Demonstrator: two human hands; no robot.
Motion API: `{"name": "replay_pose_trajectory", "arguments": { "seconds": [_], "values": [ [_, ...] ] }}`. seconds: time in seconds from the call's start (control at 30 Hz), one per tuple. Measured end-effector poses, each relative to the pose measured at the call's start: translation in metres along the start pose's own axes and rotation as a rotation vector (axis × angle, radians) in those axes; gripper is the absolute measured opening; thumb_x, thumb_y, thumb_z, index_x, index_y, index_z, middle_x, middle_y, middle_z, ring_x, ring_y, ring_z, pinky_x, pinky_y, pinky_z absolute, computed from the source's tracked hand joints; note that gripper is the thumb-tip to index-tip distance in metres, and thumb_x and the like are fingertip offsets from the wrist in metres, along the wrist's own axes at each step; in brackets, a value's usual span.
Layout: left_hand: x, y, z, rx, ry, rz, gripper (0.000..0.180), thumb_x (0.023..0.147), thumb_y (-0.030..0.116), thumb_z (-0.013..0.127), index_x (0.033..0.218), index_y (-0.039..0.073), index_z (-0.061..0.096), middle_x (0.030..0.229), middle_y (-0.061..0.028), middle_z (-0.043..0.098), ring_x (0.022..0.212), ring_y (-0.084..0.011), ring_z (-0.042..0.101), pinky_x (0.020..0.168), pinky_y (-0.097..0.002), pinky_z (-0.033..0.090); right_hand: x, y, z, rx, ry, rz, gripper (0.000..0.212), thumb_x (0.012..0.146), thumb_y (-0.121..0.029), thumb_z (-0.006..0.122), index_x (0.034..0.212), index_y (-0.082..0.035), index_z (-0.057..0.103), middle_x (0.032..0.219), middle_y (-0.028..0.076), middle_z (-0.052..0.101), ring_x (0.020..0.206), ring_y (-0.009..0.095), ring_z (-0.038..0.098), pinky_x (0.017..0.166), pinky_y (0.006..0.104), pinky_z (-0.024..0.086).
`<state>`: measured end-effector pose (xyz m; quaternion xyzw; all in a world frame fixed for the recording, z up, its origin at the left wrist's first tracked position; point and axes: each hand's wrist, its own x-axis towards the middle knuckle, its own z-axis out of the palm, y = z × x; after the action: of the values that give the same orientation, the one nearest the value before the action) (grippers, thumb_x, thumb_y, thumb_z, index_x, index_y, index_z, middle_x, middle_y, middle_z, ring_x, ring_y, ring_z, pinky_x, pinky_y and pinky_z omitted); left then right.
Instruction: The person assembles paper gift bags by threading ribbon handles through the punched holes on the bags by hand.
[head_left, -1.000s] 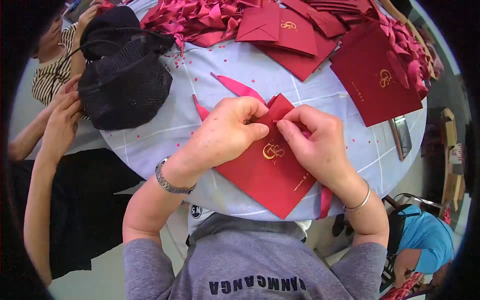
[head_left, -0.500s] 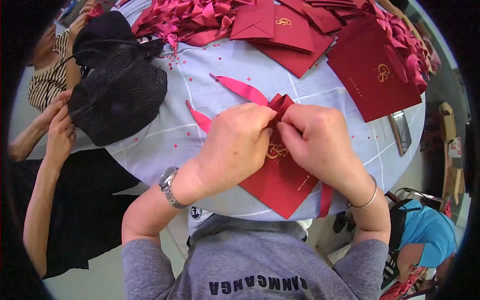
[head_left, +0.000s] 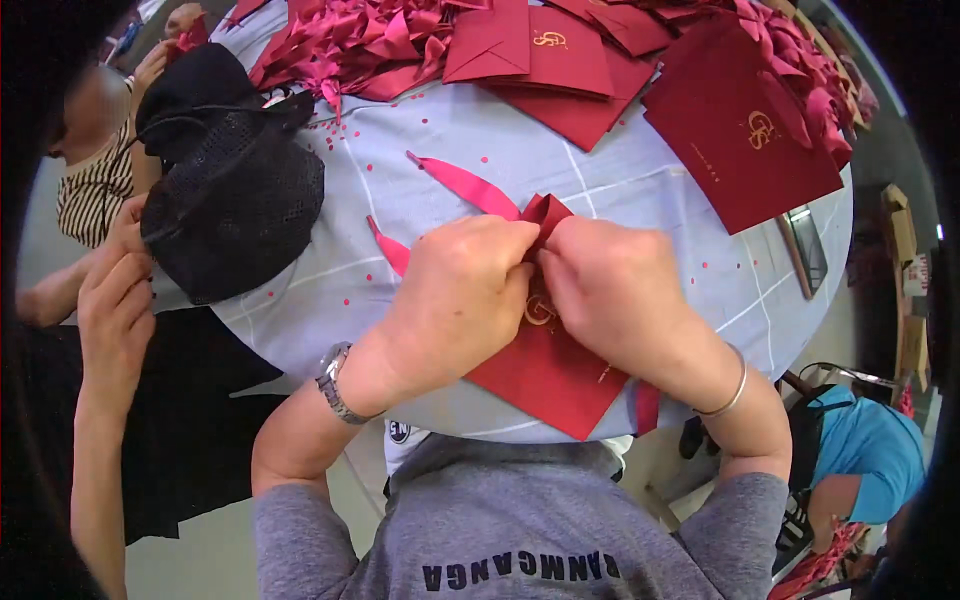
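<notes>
A round counter (head_left: 640,200), covered in pale checks, is seen under the work. On its far side, further red bags (head_left: 575,75) are piled. The red paper bag (head_left: 560,380) being worked on is held at the near middle, tilted, its upper end turned to the far side. This upper end is clamped by the left hand (head_left: 460,285) and the right hand (head_left: 615,280), set close together; whether ribbon is also pinched cannot be told. A pink ribbon (head_left: 465,185) is laid at the far left. The step in hand is judged to be ribbon fitting; next, a careful, even pull seems called for, without creasing.
</notes>
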<state>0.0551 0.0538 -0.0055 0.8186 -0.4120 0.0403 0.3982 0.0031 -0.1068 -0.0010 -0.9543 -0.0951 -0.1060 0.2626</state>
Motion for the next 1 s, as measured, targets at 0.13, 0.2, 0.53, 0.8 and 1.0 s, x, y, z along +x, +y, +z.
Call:
{"name": "replay_pose_trajectory", "arguments": {
  "seconds": [0.13, 0.2, 0.53, 0.8, 1.0],
  "values": [
    [0.003, 0.006, -0.007, -0.116, -0.097, -0.162, 0.022, 0.078, -0.002, 0.061, 0.099, -0.005, 0.064, 0.080, -0.0148, 0.065, 0.069, -0.0199, 0.063, 0.060, -0.0305, 0.048, -0.001, 0.000, -0.001, -0.003, 0.004, -0.032, 0.008, 0.079, -0.006, 0.062, 0.075, 0.001, 0.061, 0.069, 0.019, 0.062, 0.062, 0.033, 0.063, 0.053, 0.0370, 0.047],
    [0.003, 0.006, -0.008, -0.159, -0.109, -0.175, 0.021, 0.080, -0.002, 0.060, 0.100, -0.005, 0.064, 0.080, -0.0132, 0.066, 0.069, -0.0153, 0.063, 0.060, -0.0280, 0.047, 0.006, 0.005, -0.002, 0.221, -0.057, 0.133, 0.010, 0.079, -0.009, 0.065, 0.077, 0.001, 0.062, 0.070, 0.019, 0.063, 0.063, 0.029, 0.065, 0.054, 0.0355, 0.048],
    [0.011, -0.021, -0.022, -1.008, -0.405, -0.667, 0.016, 0.088, -0.002, 0.054, 0.102, -0.004, 0.063, 0.089, -0.0037, 0.067, 0.074, -0.0080, 0.061, 0.066, -0.0218, 0.050, 0.000, 0.006, -0.006, 0.426, -0.083, 0.175, 0.012, 0.082, -0.010, 0.068, 0.080, 0.001, 0.063, 0.067, 0.010, 0.064, 0.060, 0.014, 0.061, 0.056, 0.0296, 0.048],
    [0.007, -0.023, -0.005, -0.200, -0.107, -0.165, 0.008, 0.081, 0.000, 0.058, 0.088, -0.001, 0.062, 0.079, -0.0209, 0.064, 0.073, -0.0326, 0.066, 0.064, -0.0388, 0.050, 0.001, 0.011, -0.017, 0.419, -0.214, 0.141, 0.022, 0.077, -0.012, 0.073, 0.090, 0.003, 0.063, 0.073, 0.008, 0.066, 0.068, 0.011, 0.062, 0.062, 0.0265, 0.050],
    [0.007, -0.049, -0.034, -0.044, 0.136, -0.515, 0.008, 0.081, 0.003, 0.060, 0.087, -0.002, 0.062, 0.076, -0.0192, 0.065, 0.072, -0.0320, 0.066, 0.063, -0.0372, 0.050, 0.005, 0.022, -0.014, 0.538, -0.321, 0.247, 0.022, 0.076, -0.007, 0.070, 0.093, 0.004, 0.062, 0.075, 0.008, 0.066, 0.069, 0.011, 0.063, 0.064, 0.0253, 0.052]
  ]
}}
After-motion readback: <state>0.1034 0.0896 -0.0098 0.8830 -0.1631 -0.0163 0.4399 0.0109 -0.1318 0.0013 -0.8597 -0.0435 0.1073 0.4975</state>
